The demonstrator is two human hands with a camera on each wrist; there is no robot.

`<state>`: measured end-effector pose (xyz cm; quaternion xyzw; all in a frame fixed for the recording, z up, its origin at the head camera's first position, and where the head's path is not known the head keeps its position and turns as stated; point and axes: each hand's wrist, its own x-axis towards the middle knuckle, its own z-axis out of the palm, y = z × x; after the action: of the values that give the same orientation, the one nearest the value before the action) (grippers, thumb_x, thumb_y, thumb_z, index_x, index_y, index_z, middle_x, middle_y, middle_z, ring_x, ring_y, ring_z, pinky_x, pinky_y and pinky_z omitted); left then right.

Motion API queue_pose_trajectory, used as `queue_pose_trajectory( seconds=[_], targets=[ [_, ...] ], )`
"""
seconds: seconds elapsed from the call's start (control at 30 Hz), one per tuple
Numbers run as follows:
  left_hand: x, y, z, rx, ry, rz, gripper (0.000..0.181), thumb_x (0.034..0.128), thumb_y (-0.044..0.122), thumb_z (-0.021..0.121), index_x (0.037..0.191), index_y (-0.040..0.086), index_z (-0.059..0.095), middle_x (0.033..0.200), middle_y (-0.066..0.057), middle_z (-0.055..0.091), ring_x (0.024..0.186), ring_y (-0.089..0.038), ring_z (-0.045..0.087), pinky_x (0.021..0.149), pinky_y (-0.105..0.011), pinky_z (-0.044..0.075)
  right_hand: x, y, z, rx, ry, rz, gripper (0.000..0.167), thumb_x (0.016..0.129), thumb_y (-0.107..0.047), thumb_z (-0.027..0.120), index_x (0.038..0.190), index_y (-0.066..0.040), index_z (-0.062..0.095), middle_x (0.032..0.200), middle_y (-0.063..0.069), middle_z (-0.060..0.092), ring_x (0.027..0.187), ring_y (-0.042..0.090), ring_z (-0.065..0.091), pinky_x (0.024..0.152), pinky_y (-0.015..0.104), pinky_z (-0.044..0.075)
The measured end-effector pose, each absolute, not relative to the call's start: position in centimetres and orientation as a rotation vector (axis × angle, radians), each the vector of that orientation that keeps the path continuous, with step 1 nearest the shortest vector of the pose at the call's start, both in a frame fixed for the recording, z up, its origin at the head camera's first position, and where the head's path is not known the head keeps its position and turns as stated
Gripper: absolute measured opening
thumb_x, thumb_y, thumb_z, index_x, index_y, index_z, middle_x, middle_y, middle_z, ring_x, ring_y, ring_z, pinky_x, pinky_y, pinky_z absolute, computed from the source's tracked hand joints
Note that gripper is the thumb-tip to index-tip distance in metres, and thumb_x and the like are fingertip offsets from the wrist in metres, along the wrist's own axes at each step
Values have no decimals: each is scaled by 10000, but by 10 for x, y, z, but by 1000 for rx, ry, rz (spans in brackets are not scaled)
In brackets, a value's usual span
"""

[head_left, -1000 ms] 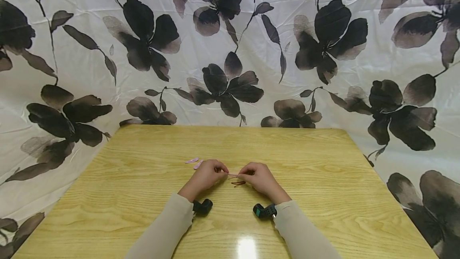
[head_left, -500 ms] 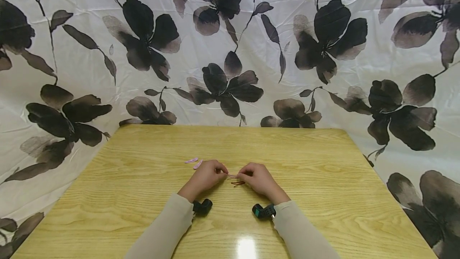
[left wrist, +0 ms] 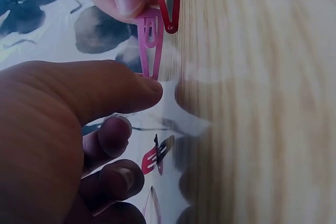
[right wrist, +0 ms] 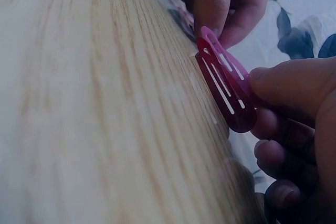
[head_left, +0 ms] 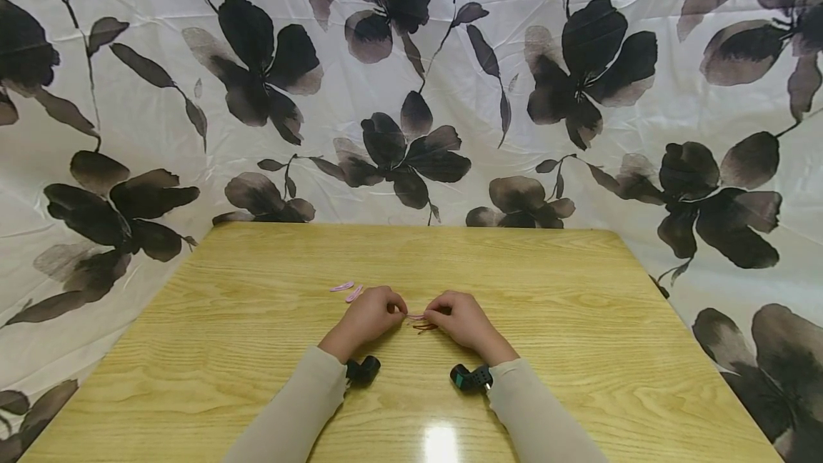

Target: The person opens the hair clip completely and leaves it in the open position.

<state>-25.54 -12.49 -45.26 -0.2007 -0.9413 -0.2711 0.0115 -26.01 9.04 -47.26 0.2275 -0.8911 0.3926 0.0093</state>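
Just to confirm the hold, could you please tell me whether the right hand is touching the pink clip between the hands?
Touching. In the right wrist view, the right hand holds the pink clip, its thumb lying against the clip's wide end.

Head view: bright, even light; white glare spot (head_left: 441, 443) on tabletop (head_left: 527, 270), bottom centre. Left wrist view: dimmer, bluish; pale reflections mid-frame; pink hair clip (left wrist: 142, 45), upper centre, fairly clear; wood grain blurred at right. Right wrist view: dim, bluish; grain soft, lower left.

pink clip (left wrist: 143, 48); red clip (left wrist: 177, 4), perhaps maroon
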Motion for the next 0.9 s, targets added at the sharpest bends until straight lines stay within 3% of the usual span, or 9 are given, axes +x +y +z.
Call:
queue_pose_trajectory(
  seconds=[0.9],
  targets=[
    [-254, -125, -452, -653, -2959, -781, 99, 884, 158, 680, 873, 217, 759, 739, 61, 546, 631, -101, 456, 591, -254, 392, -260, 91, -472, 735, -2799, 1200, 89, 910, -285, 679, 879, -257, 758, 889, -102, 659, 834, 79, 601, 783, 303, 493]
  ],
)
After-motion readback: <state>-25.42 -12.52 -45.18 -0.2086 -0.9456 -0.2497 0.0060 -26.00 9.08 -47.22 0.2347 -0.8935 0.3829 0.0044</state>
